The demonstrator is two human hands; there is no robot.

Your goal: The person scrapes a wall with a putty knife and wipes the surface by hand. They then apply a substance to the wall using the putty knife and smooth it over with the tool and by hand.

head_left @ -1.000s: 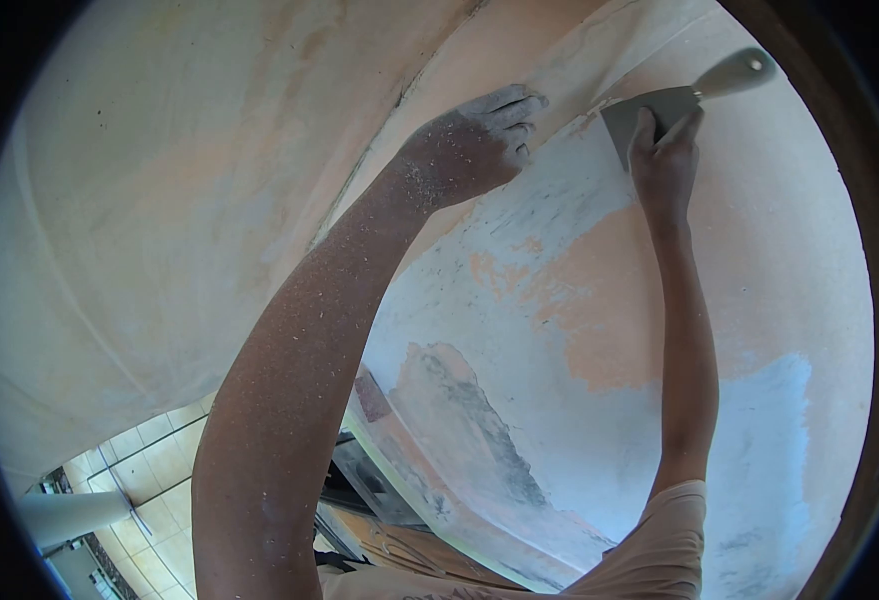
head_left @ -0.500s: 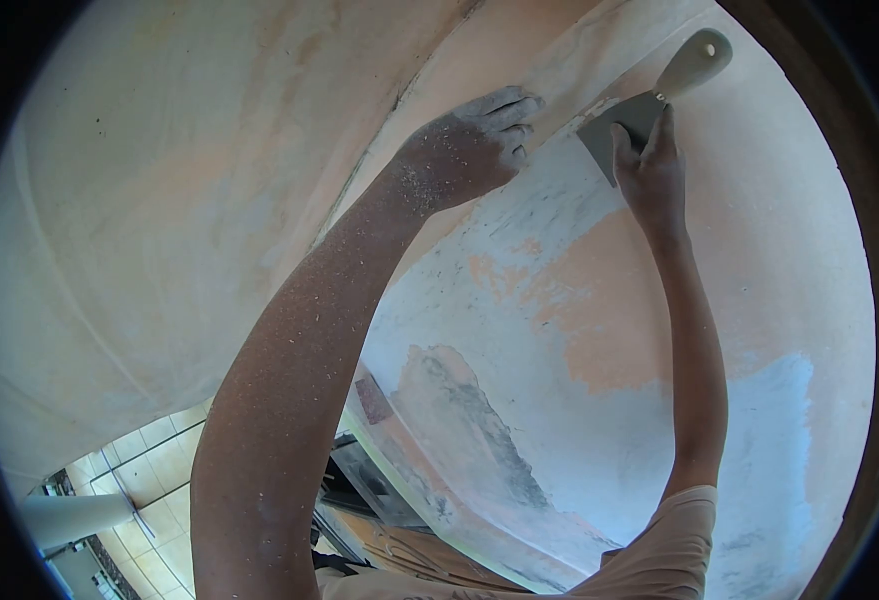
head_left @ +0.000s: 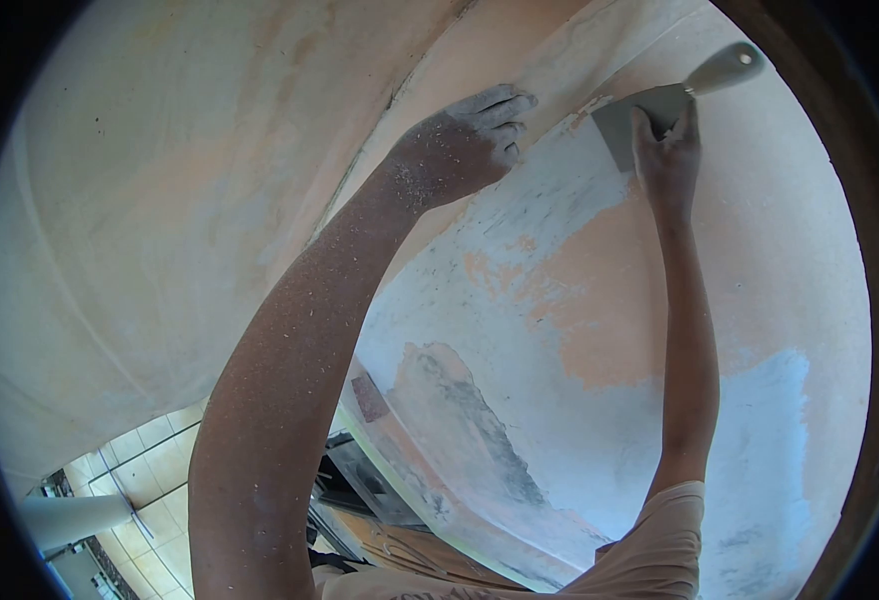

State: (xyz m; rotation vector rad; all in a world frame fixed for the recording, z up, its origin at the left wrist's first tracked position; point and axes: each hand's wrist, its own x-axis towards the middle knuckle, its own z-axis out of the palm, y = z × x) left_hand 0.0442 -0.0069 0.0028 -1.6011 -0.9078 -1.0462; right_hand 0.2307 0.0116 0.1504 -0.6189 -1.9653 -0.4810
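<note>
My right hand is closed on a wide putty knife, thumb and fingers pinching the metal blade near its handle. The pale handle points up and to the right, and the blade's edge is close to the patchy plastered wall. To the left, my dusty left hand rests by the joint between two plastered surfaces, its fingers stretched to the right. That hand holds nothing. White dust coats its fingers and wrist.
A cracked seam runs diagonally beside my left forearm. At the lower left are floor tiles and a pale cylinder. Dark objects and brown boards show at the bottom. A dark frame curves along the right edge.
My right hand has moved slightly right with the putty knife, whose handle has tilted further toward the right. My left hand has shifted very slightly left in view.
</note>
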